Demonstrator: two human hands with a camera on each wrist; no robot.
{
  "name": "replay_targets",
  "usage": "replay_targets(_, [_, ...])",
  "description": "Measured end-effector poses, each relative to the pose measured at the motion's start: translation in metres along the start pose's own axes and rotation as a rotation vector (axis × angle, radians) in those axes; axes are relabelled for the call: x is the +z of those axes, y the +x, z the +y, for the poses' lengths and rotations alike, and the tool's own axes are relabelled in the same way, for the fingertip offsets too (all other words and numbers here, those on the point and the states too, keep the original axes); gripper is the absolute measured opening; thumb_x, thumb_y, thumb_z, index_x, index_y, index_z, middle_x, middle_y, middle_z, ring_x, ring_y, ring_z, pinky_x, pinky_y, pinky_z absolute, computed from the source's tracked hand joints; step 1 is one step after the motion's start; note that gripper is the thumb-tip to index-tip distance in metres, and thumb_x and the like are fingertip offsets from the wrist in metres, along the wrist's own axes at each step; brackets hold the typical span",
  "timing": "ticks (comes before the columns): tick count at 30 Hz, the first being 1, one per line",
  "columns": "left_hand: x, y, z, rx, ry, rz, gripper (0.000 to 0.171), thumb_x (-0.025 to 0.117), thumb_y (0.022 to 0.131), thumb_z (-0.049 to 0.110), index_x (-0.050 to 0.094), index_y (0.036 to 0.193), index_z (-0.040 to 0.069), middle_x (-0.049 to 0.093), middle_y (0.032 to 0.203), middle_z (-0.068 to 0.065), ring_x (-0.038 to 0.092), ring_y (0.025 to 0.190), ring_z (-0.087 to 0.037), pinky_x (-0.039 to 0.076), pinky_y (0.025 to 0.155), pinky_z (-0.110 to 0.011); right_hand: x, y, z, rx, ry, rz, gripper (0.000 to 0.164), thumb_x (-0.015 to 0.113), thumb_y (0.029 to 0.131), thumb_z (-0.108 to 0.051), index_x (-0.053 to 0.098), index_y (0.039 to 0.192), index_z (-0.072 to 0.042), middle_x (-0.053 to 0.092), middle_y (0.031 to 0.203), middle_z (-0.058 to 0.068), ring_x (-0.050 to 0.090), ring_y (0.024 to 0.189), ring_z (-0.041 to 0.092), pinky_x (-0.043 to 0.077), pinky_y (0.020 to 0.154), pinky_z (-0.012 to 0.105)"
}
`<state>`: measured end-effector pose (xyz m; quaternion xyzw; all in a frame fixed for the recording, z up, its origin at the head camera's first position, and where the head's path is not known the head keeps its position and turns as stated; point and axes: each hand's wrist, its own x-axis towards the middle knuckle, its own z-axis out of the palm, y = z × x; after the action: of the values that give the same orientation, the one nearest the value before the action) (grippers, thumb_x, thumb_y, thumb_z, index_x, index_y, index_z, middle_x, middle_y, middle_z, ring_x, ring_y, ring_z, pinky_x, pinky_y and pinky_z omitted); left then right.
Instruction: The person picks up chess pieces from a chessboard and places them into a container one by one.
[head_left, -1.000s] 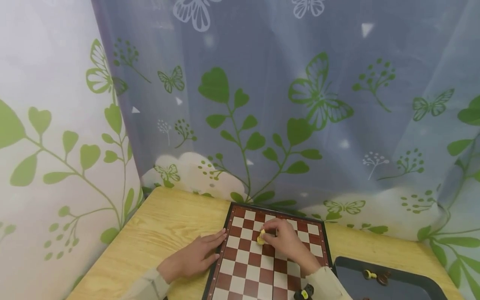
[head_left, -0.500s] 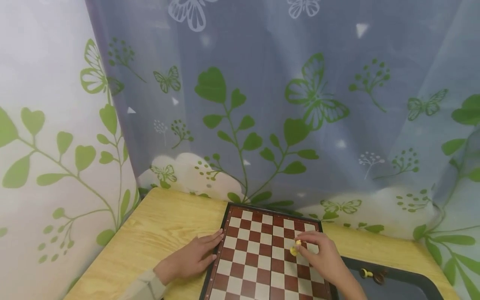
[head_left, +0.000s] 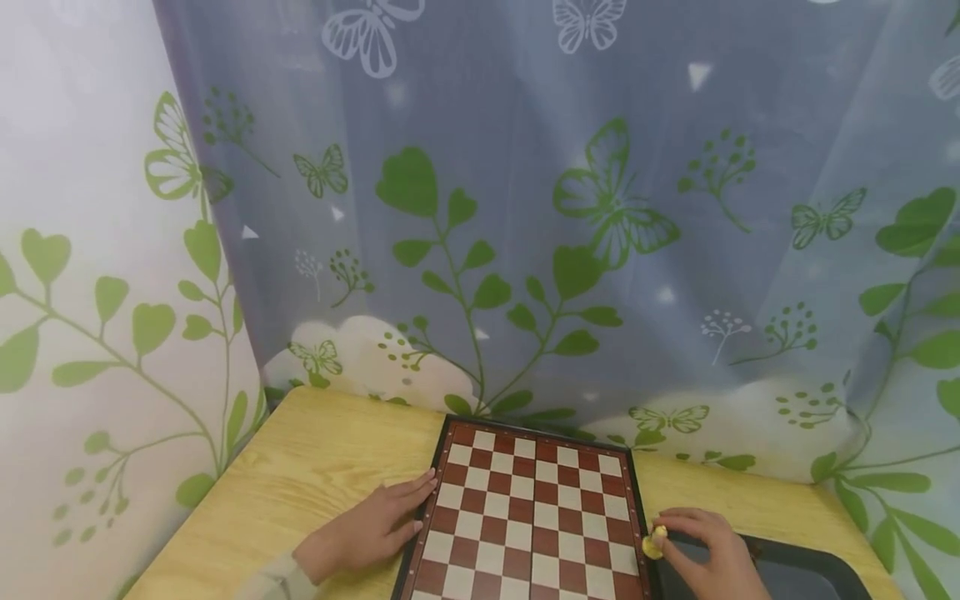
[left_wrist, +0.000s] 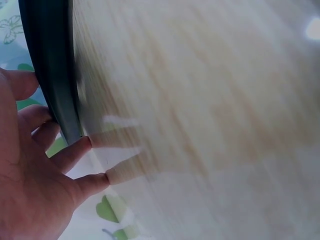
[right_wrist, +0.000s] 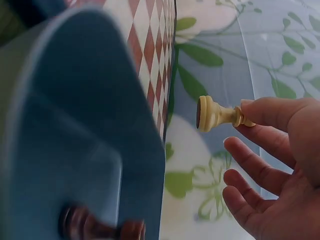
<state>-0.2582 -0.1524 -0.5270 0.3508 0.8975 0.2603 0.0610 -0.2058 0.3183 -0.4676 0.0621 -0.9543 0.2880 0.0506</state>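
Note:
A cream-yellow chess piece [right_wrist: 220, 115] is pinched by its top between the thumb and forefinger of my right hand [head_left: 712, 554]; the other fingers are spread apart. In the head view that hand is over the near left corner of a dark tray [head_left: 806, 567], just past the chessboard's right edge. My left hand [head_left: 367, 529] rests with extended fingers against the left edge of the chessboard [head_left: 517, 508]. In the left wrist view, its fingertips touch the dark board rim [left_wrist: 55, 65] and the wooden table.
Inside the tray lies a dark brown chess piece [right_wrist: 90, 225]. The wooden table [head_left: 322, 450] extends left of the board. Patterned curtains with leaves and butterflies [head_left: 480, 208] hang behind it.
My right hand has carried the chess piece rightward from the middle of the board to the tray. The left hand has stayed at the board's edge. The head view has shifted slightly.

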Motion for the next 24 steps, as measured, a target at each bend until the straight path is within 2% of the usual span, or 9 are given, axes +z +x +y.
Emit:
replay_targets(4, [0.001,0.000,-0.001,-0.005,0.015,0.003,0.059,0.041,0.110,0.035,0.033,0.158,0.002,0.027,0.167,-0.013,0.035,0.148,-0.042,0.032,0.108,-0.075,-0.006,-0.006,0.018,0.004,-0.035,0.063,0.017,0.079,0.089,-0.019,0.079,0.106,-0.015,0.072,0.113,0.011,0.066,0.095,0.026,0.055,0.071,0.038])
replay_targets(7, [0.002,0.002,-0.001,0.003,0.011,0.007,0.059,0.041,0.110,0.034,0.033,0.158,0.002,0.027,0.167,-0.014,0.035,0.148,-0.042,0.032,0.108,-0.076,-0.012,-0.011,0.031,0.016,-0.038,0.063,0.018,0.077,0.091,-0.019,0.078,0.108,-0.012,0.072,0.113,0.013,0.067,0.088,0.020,0.054,0.066,0.031])
replay_targets(14, [0.001,0.006,0.003,0.040,0.001,0.018,0.058,0.040,0.111,0.033,0.031,0.158,0.000,0.026,0.166,-0.018,0.035,0.147,-0.044,0.029,0.107,-0.079,-0.020,-0.018,0.058,0.027,-0.073,0.099,0.023,0.077,0.091,-0.016,0.077,0.111,-0.006,0.073,0.111,0.019,0.072,0.088,0.021,0.061,0.069,0.034])
replay_targets(18, [-0.001,0.006,0.006,0.038,-0.001,0.015,0.059,0.040,0.111,0.033,0.031,0.158,0.000,0.027,0.166,-0.017,0.035,0.147,-0.043,0.030,0.107,-0.079,-0.023,-0.019,0.069,0.106,-0.051,0.007,0.033,0.070,0.097,-0.024,0.073,0.120,-0.001,0.070,0.120,0.023,0.070,0.100,0.035,0.061,0.077,0.040])
replay_targets(20, [-0.001,0.006,0.007,0.034,-0.003,0.010,0.059,0.040,0.110,0.034,0.032,0.158,0.001,0.027,0.166,-0.016,0.035,0.148,-0.042,0.030,0.107,-0.079,-0.023,-0.022,0.074,0.121,-0.058,0.010,0.033,0.069,0.098,-0.026,0.073,0.120,-0.001,0.070,0.120,0.022,0.069,0.101,0.036,0.061,0.075,0.035])
replay_targets(22, [0.001,0.006,0.008,0.028,-0.002,0.002,0.059,0.040,0.111,0.034,0.032,0.158,0.002,0.027,0.167,-0.015,0.035,0.148,-0.041,0.030,0.107,-0.078,-0.022,-0.026,0.080,0.124,-0.058,0.046,0.031,0.070,0.098,-0.025,0.074,0.118,-0.002,0.071,0.118,0.022,0.070,0.098,0.027,0.060,0.072,0.030])
replay_targets(24, [0.002,0.007,0.007,0.019,0.004,-0.007,0.059,0.040,0.111,0.036,0.031,0.159,0.003,0.026,0.167,-0.013,0.034,0.149,-0.040,0.030,0.109,-0.076,-0.019,-0.031,0.087,0.125,-0.058,0.110,0.029,0.071,0.097,-0.025,0.076,0.114,-0.002,0.072,0.115,0.022,0.068,0.089,0.008,0.059,0.069,0.030])
